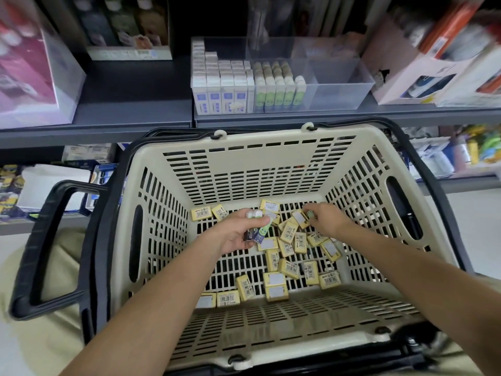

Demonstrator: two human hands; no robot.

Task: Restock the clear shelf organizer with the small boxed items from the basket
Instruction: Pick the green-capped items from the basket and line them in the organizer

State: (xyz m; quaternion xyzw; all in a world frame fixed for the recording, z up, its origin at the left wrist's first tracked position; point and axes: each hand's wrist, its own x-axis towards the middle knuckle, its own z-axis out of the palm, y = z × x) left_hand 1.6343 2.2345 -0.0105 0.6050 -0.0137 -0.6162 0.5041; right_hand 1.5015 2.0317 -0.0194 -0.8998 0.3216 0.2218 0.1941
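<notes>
A cream slotted basket (271, 164) sits in front of me with several small yellow boxes (287, 264) scattered on its floor. My left hand (238, 232) reaches into it and grips a bunch of small boxed items (259, 230), some green and white, some dark blue. My right hand (325, 221) is further right in the basket and pinches one small green box (310, 214) among the yellow ones. The clear shelf organizer (339, 90) stands on the shelf above, its left compartments filled with white-blue and green boxes, its right compartment bare.
Black basket handles (48, 240) stick out to the left and frame the rim. A pink-and-white box (35, 77) stands on the shelf at left, other product boxes (433, 63) at right. A lower shelf (40, 185) behind the basket holds more goods.
</notes>
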